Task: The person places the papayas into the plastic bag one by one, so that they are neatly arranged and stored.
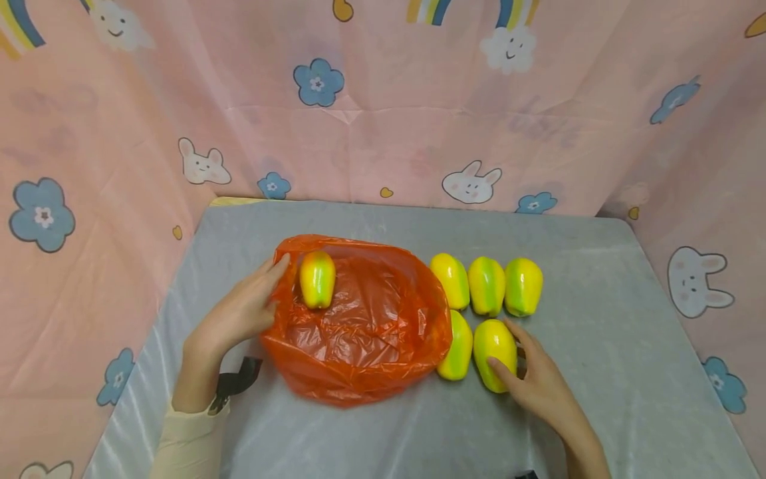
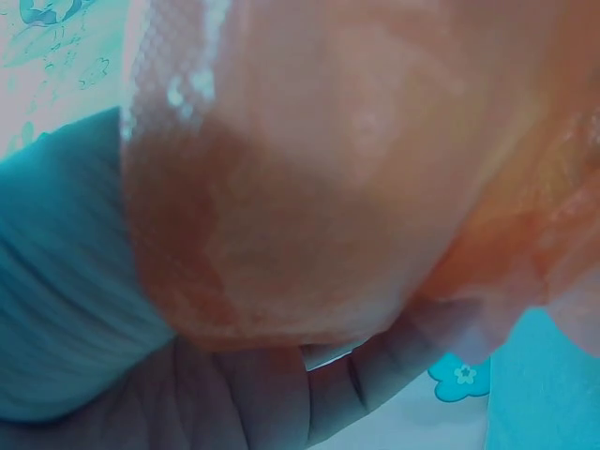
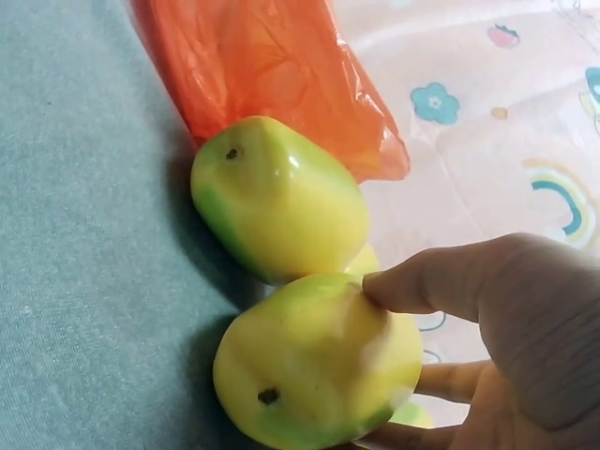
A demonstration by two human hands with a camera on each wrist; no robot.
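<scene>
A red plastic bag lies with its mouth spread wide on the table, one yellow-green papaya inside at its left. My left hand holds the bag's left rim; in the left wrist view, the film of the bag covers part of this hand. On the right, my right hand grips the nearest papaya between thumb and fingers. The right wrist view shows the thumb on top of that papaya, which touches a second papaya beside the bag.
Behind the gripped fruit stand three papayas in a row. Another papaya sits against the bag's right side. A grey cloth covers the table, and a pink patterned curtain hangs around its back and sides.
</scene>
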